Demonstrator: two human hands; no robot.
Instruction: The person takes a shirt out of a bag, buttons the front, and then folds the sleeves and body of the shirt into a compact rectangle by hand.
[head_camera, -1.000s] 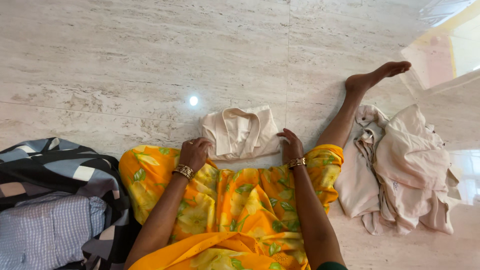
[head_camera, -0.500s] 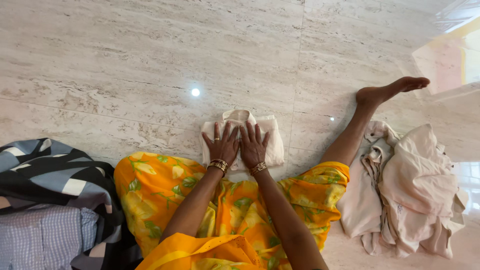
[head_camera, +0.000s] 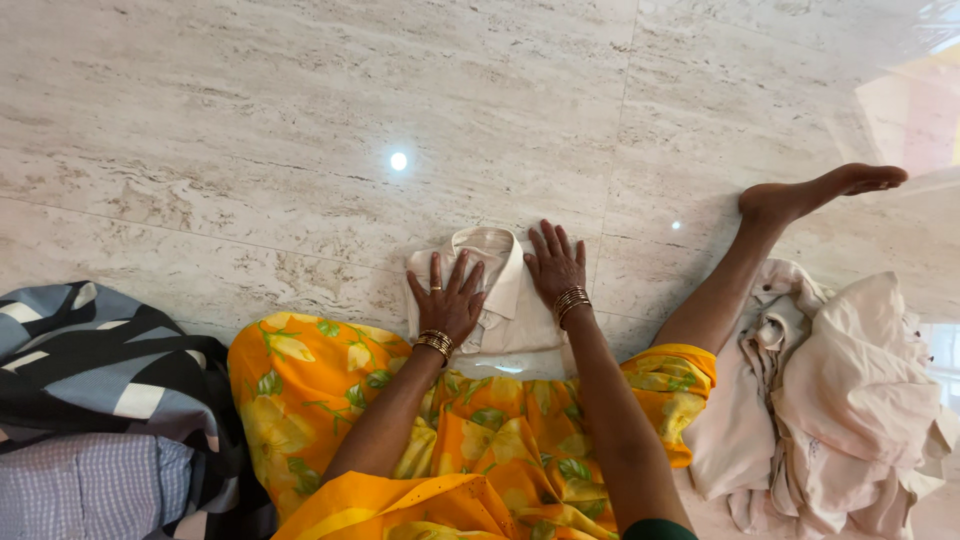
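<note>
Cream shirt lies on the marble floor, just off the person's lap, dead centre of the view. It is folded into a compact rectangle, collar up at 12 o'clock, so the fold looks essentially done.

Left hand lies flat on the shirt's 9 o'clock half, fingers spread, gripping nothing. Right hand lies flat at the 3 o'clock edge near the collar, fingers open too, palm down. Both are pressing, not holding. My read: final flattening of this piece.

What's left, judging by the layout: a loose heap of pale clothes at 4 o'clock, just beside the outstretched leg, crumpled and clearly not folded. At 8 o'clock sits a pile: a black-and-grey block-pattern cloth over a checked blue one. It looks stacked, but I can't tell how neatly.

So one shirt is nearly finished and the heap at 4 o'clock is untouched.
</note>
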